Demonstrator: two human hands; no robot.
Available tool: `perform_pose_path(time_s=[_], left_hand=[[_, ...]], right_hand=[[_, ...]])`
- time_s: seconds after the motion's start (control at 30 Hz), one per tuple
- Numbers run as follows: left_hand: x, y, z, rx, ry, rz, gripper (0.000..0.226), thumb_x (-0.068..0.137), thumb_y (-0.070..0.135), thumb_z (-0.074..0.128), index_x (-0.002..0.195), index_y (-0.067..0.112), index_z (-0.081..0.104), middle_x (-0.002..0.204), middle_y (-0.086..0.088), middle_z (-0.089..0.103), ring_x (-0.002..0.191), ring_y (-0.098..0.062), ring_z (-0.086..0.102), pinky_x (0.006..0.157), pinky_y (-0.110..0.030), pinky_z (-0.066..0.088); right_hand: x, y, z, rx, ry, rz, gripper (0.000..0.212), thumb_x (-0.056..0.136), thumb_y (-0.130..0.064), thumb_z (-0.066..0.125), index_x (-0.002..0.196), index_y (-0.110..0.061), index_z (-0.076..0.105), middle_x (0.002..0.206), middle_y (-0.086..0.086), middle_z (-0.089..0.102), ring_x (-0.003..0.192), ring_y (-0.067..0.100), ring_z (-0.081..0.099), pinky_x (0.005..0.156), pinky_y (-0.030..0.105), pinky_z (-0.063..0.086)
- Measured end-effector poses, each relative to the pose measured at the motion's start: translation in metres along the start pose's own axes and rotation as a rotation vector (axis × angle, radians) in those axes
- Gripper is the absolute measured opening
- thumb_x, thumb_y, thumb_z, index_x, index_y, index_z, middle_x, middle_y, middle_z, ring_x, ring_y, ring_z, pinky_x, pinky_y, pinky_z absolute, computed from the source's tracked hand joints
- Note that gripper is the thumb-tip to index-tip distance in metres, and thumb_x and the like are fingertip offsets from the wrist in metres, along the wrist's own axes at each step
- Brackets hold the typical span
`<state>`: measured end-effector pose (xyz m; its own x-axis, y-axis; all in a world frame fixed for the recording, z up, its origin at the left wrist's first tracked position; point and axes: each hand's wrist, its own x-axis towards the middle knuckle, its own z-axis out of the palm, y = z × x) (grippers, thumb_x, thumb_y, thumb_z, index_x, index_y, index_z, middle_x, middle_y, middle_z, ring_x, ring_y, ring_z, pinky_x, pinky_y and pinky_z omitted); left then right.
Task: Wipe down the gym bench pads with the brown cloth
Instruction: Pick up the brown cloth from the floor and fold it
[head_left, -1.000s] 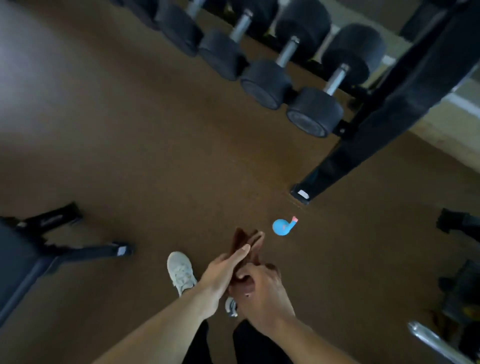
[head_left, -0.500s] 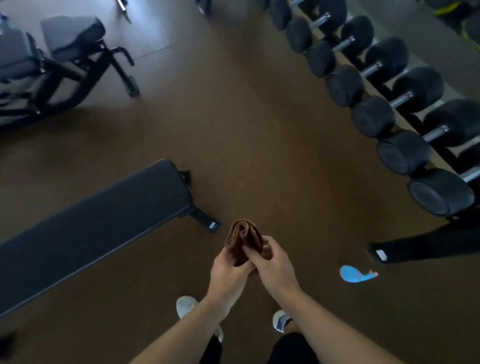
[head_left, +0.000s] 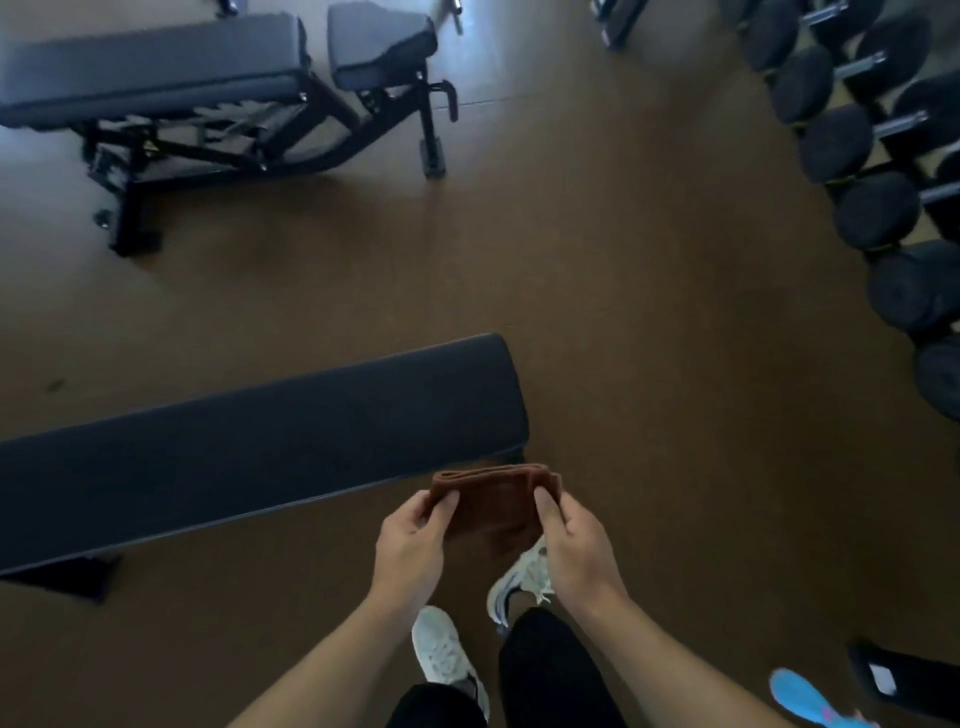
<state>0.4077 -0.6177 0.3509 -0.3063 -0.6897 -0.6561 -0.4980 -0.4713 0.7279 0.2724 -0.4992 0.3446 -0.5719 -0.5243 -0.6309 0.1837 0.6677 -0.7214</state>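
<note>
Brown cloth (head_left: 493, 506) folded, gripped by left hand (head_left: 410, 545) & right hand (head_left: 574, 545), just beside flat bench pad (head_left: 260, 447).

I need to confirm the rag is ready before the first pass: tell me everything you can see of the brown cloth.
The brown cloth looks like soft terry fabric, folded into a thick rectangular pad with layered edges showing along its top. It is held in the air, stretched flat between both hands: the left hand pinches its left end, the right hand its right end. It hangs just short of the flat bench pad, not touching it.
</note>
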Motion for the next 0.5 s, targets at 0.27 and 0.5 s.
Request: perform_pose_path(time_s=[0.27, 0.5], left_hand=[[0.093, 0.086, 0.003, -0.122, 0.099, 0.127, 0.024, 0.103, 0.032, 0.055, 0.109, 0.022, 0.076, 0.099, 0.002, 0.078, 0.095, -0.011, 0.072, 0.074, -0.017, 0.055], [0.139, 0.127, 0.005, -0.068, 0.138, 0.223, 0.019, 0.104, 0.027, 0.054, 0.111, 0.027, 0.072, 0.100, 0.010, 0.076, 0.096, 0.000, 0.068, 0.080, -0.009, 0.049]], right_hand=[[0.126, -0.090, 0.002, 0.089, -0.148, -0.122, 0.025, 0.109, -0.048, 0.041, 0.117, -0.041, 0.064, 0.113, -0.005, 0.073, 0.107, 0.016, 0.072, 0.089, 0.036, 0.064], [0.180, -0.129, -0.001, 0.046, -0.192, -0.187, 0.022, 0.106, -0.053, 0.041, 0.116, -0.048, 0.060, 0.117, -0.018, 0.071, 0.112, 0.006, 0.064, 0.099, 0.028, 0.050]])
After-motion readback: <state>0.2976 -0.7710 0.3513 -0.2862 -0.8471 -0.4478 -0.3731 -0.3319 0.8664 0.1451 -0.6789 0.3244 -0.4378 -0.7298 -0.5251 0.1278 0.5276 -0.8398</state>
